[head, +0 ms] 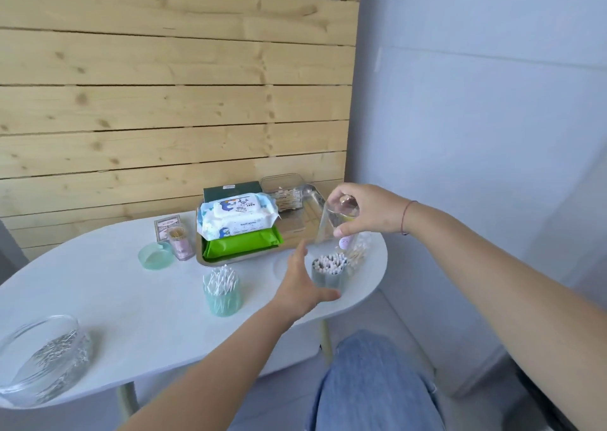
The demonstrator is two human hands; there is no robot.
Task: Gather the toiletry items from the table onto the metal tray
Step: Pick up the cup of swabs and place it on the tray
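Observation:
The metal tray lies at the table's far side. On it are a white baby-wipes pack stacked on a green pack, a dark green box and a clear box of wooden swabs. My right hand grips a clear lid lifted above a clear swab container at the table's right end. My left hand reaches with straight fingers beside a grey cup of cotton swabs, thumb near its base.
On the white table stand a teal cup of cotton swabs, a teal lid, a pink toothpick holder and a small card box. A glass dish of pins sits front left. My knee in jeans is below.

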